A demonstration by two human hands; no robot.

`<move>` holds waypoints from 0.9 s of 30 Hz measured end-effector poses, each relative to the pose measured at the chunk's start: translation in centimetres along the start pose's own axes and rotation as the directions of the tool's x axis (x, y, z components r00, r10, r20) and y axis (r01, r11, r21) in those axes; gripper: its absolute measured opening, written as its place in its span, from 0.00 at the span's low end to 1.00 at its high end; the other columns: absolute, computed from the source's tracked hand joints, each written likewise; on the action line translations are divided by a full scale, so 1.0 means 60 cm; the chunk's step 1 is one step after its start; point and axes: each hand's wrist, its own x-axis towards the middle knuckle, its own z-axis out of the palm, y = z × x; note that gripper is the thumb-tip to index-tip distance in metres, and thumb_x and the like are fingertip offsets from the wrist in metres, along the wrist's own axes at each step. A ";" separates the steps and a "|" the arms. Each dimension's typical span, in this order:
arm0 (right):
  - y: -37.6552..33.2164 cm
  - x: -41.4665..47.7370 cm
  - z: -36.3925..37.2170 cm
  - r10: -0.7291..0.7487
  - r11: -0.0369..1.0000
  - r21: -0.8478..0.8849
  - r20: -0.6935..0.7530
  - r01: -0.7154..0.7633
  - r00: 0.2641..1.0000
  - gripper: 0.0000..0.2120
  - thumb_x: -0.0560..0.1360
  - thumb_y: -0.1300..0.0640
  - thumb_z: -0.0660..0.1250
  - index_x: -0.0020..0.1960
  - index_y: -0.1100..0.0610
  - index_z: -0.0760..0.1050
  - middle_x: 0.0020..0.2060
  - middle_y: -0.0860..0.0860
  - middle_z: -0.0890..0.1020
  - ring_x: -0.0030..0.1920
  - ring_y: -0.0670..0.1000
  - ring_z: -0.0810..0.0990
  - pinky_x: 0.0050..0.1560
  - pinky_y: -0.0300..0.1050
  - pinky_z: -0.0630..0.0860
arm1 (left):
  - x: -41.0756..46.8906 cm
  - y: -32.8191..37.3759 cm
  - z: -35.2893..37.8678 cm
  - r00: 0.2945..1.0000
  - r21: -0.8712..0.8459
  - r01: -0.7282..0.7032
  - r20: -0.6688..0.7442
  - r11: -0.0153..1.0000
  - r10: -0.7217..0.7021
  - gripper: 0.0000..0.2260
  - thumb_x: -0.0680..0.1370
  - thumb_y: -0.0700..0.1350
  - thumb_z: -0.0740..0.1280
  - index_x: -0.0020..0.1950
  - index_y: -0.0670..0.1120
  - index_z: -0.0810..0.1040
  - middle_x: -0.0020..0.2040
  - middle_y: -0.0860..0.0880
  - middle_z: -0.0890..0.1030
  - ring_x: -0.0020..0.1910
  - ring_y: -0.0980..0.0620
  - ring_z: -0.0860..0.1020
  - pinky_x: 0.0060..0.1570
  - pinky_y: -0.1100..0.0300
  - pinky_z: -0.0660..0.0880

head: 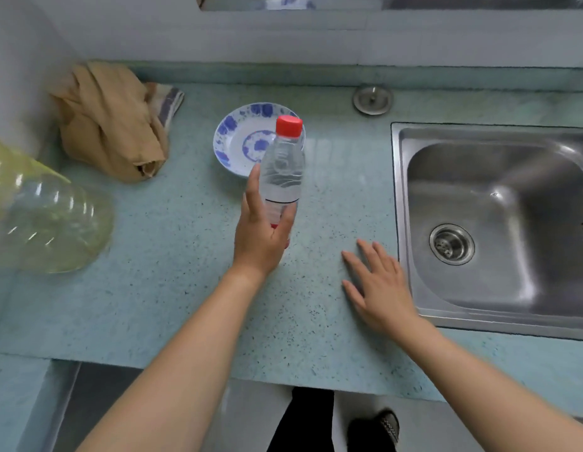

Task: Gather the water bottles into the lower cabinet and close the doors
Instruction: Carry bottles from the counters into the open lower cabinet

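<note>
Left hand (262, 230) fingers wrap 1 clear red-capped plastic water bottle (282, 171), probably lifting it cabinetward; right hand (378, 285) lies flat, fingers spread, steadying on speckled blue countertop (172, 288).

One small water bottle (282, 171) with a red cap showed at the centre of the frame. At the left edge there seemed to be one large clear plastic container (49, 220), though the blur there left it uncertain whether it was one piece or two. One blue-and-white dish (238, 138) sat just above centre. Two cloths were in the upper left: one tan cloth (111, 125) and one striped cloth (169, 99). On the right there was one steel sink (479, 177) with one drain strainer (451, 244), and one round metal cap (372, 100) above it. Two hands were counted, the left hand (261, 236) and the right hand (381, 285). One shoe (386, 425) showed at the bottom edge.
</note>
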 end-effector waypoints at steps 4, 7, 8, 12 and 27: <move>0.002 -0.001 0.013 0.017 1.000 0.021 -0.022 -0.016 1.000 0.32 0.72 0.37 0.38 0.75 0.43 0.49 0.77 0.47 0.45 0.76 0.51 0.40 0.70 0.44 0.32 | 0.035 -0.010 0.024 0.996 0.176 0.041 0.067 0.984 -0.053 0.31 0.78 0.53 0.61 0.76 0.55 0.48 0.66 0.44 0.69 0.57 0.45 0.73 0.44 0.59 0.68; 0.004 -0.001 0.016 0.023 0.999 0.040 -0.042 -0.021 0.999 0.30 0.73 0.37 0.40 0.75 0.43 0.49 0.77 0.47 0.46 0.75 0.50 0.39 0.69 0.43 0.29 | 0.036 -0.019 0.031 0.986 0.264 0.040 0.147 0.964 -0.081 0.31 0.78 0.56 0.59 0.75 0.59 0.46 0.62 0.42 0.71 0.55 0.43 0.74 0.44 0.56 0.68; 0.005 -0.002 0.015 0.020 0.999 0.050 -0.038 -0.018 0.999 0.30 0.73 0.37 0.41 0.75 0.43 0.50 0.77 0.47 0.46 0.75 0.50 0.40 0.69 0.43 0.30 | 0.034 -0.020 0.032 0.980 0.283 0.049 0.170 0.958 -0.100 0.31 0.77 0.57 0.59 0.75 0.60 0.45 0.61 0.42 0.72 0.54 0.42 0.74 0.45 0.55 0.69; 0.008 -0.016 -0.007 0.048 0.994 0.099 -0.048 -0.043 0.998 0.32 0.73 0.37 0.42 0.74 0.48 0.57 0.76 0.51 0.56 0.76 0.53 0.52 0.73 0.50 0.47 | 0.012 -0.011 0.032 0.958 0.340 0.068 0.242 0.938 -0.157 0.30 0.77 0.58 0.59 0.74 0.62 0.46 0.65 0.43 0.71 0.59 0.40 0.73 0.51 0.51 0.70; 0.223 -0.355 -0.110 0.570 0.812 0.340 -0.283 -0.475 0.771 0.28 0.76 0.41 0.53 0.72 0.54 0.61 0.72 0.53 0.62 0.72 0.54 0.59 0.69 0.53 0.59 | -0.162 0.293 0.249 0.821 0.082 -0.231 0.551 0.969 0.149 0.31 0.77 0.57 0.61 0.75 0.59 0.48 0.67 0.43 0.70 0.63 0.43 0.71 0.56 0.52 0.67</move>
